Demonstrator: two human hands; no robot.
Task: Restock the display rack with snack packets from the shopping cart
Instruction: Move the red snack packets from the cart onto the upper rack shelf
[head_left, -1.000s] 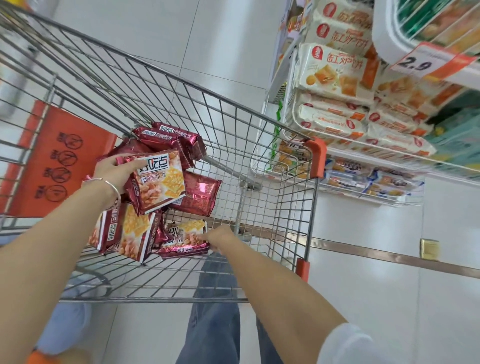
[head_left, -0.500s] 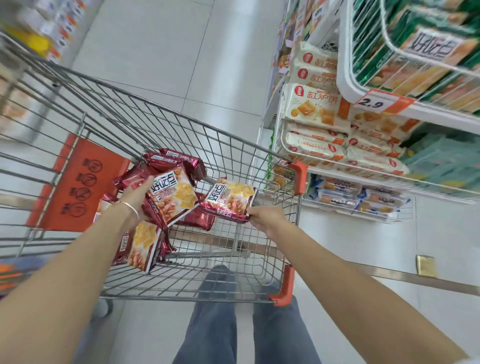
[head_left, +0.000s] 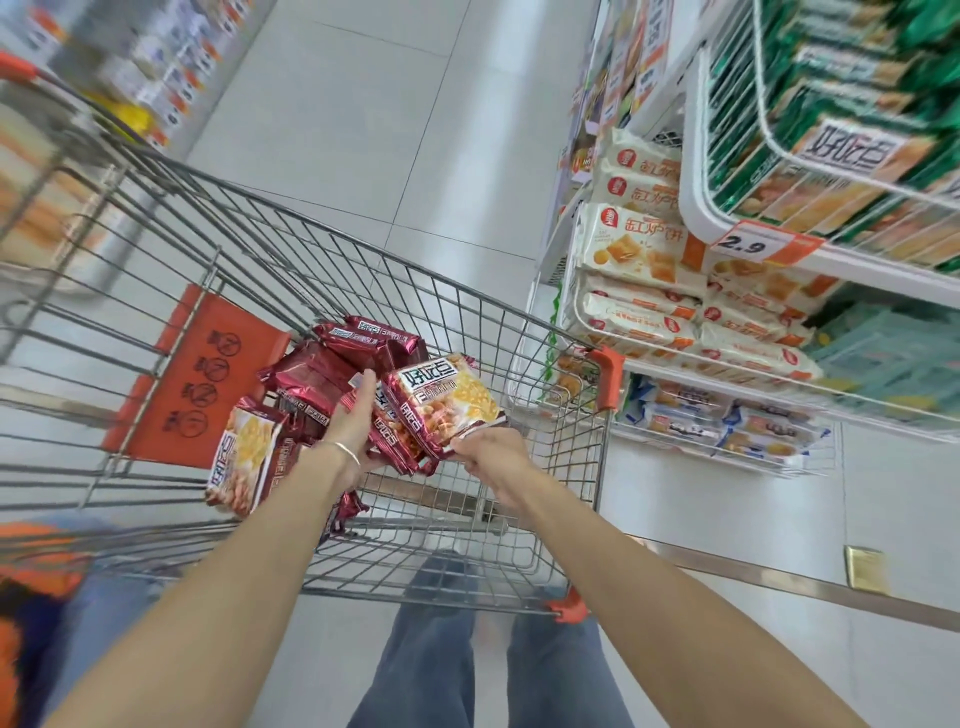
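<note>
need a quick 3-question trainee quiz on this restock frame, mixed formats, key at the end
1. True or false: the left hand and right hand are both empty.
2. The price tag on the display rack reads: A) 2.9 B) 5.5 C) 9.2
3. Fill in: the stocked packets in the rack's top basket are mostly ___ in colour.

Key: 1 false, both hold snack packets over the shopping cart; 2 A; 3 green.
</note>
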